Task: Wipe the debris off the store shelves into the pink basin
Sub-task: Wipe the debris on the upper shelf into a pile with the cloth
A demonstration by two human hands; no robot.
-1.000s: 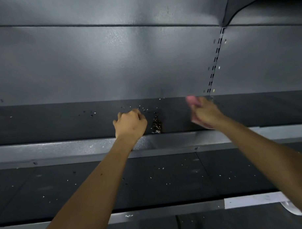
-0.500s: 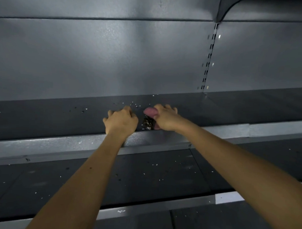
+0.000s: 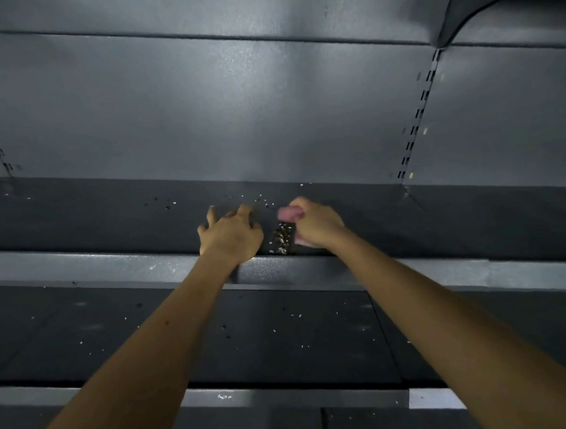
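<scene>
Dark grey shelf flecked white (brown debris pile); pink cloth.

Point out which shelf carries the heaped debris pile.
The upper shelf: its pile lies between left hand and right hand; the lower shelf shows only scattered specks.

Ahead of me stands a matt grey back panel, a horizontal seam crossing near its top. A slotted upright runs down its right side under a dark curved bracket, and another slotted strip slants at its far left edge.
</scene>
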